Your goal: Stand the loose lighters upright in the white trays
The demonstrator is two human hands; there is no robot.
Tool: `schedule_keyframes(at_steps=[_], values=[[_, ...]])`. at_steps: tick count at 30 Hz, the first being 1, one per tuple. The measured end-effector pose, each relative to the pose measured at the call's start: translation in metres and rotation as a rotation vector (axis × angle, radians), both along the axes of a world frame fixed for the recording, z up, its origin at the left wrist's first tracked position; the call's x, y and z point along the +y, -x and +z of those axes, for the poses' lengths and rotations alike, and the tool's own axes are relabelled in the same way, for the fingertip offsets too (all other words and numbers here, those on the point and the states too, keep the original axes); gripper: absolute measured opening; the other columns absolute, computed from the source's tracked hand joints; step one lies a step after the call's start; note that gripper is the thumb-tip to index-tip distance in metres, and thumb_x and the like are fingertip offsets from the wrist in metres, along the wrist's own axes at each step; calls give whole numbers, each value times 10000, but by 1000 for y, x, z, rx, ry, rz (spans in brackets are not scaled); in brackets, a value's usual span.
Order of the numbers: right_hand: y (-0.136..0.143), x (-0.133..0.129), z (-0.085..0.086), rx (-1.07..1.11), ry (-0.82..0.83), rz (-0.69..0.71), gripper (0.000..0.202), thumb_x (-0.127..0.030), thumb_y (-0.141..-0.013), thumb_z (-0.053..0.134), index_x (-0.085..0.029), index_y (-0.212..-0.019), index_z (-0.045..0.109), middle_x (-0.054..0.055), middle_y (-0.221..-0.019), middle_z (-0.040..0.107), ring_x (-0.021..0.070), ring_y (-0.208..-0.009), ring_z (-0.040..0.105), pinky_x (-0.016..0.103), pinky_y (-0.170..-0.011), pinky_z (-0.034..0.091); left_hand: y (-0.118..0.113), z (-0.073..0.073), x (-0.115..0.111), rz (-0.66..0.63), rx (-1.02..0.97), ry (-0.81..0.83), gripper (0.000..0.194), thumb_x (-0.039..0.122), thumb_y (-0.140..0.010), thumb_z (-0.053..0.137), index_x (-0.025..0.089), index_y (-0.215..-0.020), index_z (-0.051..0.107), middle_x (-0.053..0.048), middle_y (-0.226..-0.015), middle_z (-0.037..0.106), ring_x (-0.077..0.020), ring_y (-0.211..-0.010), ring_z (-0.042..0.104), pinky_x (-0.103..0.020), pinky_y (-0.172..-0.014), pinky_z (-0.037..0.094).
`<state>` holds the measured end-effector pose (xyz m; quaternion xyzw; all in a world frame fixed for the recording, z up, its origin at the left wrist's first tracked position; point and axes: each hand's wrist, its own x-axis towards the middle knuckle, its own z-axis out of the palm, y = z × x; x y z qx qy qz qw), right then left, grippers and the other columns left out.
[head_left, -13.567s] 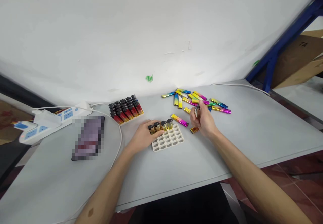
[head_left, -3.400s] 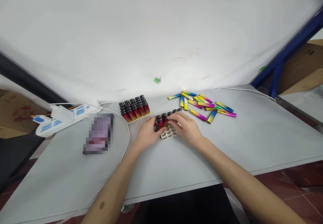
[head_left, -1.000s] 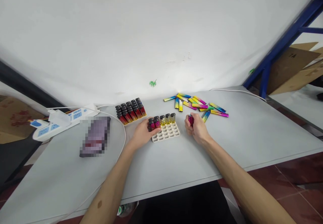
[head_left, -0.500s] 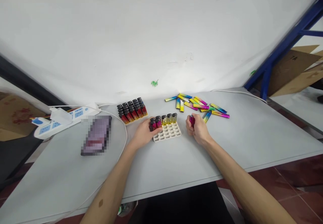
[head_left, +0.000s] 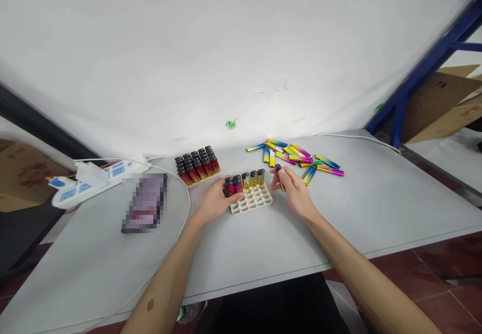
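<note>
My left hand (head_left: pixel 215 201) is closed round several black-topped magenta lighters (head_left: pixel 234 186) at the left end of a white tray with holes (head_left: pixel 251 203). Clear-and-yellow lighters (head_left: pixel 254 179) stand upright in the tray's back row, beside the magenta ones. To the right of the tray, my right hand (head_left: pixel 291 187) pinches one black-topped lighter (head_left: pixel 278 168), its body mostly hidden by the fingers. Behind that hand lies a loose pile of shiny multicoloured sleeves (head_left: pixel 297 158).
A second tray full of red lighters (head_left: pixel 199 167) stands behind my left hand. Further left are a blurred purple object (head_left: pixel 145 202), a white power strip (head_left: pixel 90 186) and a thin cable. A white wall rises behind the grey table (head_left: pixel 241 253).
My right hand has moved left towards the tray, and the lighter's black top now points up from its fingers. The left hand and tray have barely shifted.
</note>
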<state>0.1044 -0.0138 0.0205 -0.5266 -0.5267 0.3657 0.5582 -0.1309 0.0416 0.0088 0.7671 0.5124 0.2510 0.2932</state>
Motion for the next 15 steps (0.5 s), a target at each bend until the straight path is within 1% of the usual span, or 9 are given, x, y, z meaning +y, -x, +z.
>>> schedule_keyframes(at_steps=[2, 3, 5, 7, 9, 12, 15], values=[[0, -2, 0, -133, -149, -28, 252, -464, -896, 633, -220, -950, 658, 35, -891, 584, 179, -820, 572, 326, -747, 473, -1, 2, -2, -20, -5, 0, 451, 441, -763, 748, 224, -1147, 654, -34, -1064, 735, -246, -961, 681, -352, -873, 520], [0, -3, 1, -181, -214, -31, 223, -432, -859, 696, -224, -936, 670, 36, -898, 572, 182, -826, 561, 328, -743, 473, -2, 3, -2, -27, -6, 2, 450, 434, -759, 751, 228, -1147, 656, -32, -1069, 734, -246, -965, 680, -352, -875, 519], [0, -4, 1, -220, -298, -7, 204, -383, -814, 764, -233, -928, 685, 25, -853, 550, 174, -766, 540, 325, -688, 473, -3, 5, -3, -36, -3, 3, 433, 413, -755, 752, 230, -1138, 661, -30, -1066, 731, -246, -966, 677, -353, -870, 517], [1, -5, 1, -224, -339, 45, 194, -353, -811, 778, -239, -943, 693, 18, -820, 563, 163, -706, 539, 325, -646, 481, -4, 4, -3, -43, 1, 2, 396, 401, -754, 749, 229, -1102, 673, -30, -1046, 728, -244, -954, 674, -353, -850, 517], [3, -6, 0, -261, -372, 84, 181, -337, -819, 774, -240, -952, 700, 32, -852, 617, 169, -724, 583, 330, -656, 509, -4, 3, -3, -51, -13, -2, 379, 393, -751, 749, 227, -1085, 678, -32, -1036, 725, -242, -949, 671, -352, -844, 518], [7, -6, -4, -345, -385, 83, 189, -351, -841, 750, -239, -982, 694, 51, -906, 675, 191, -795, 649, 329, -674, 552, -3, 0, -1, -73, -47, -17, 399, 364, -752, 747, 219, -1116, 674, -45, -1057, 719, -242, -972, 667, -358, -877, 518], [12, -7, -12, -427, -388, 69, 188, -365, -861, 723, -237, -990, 674, 53, -898, 686, 194, -789, 668, 324, -671, 569, -4, -2, -1, -108, -81, -28, 416, 359, -752, 747, 217, -1136, 672, -54, -1076, 716, -249, -998, 663, -366, -900, 517]])
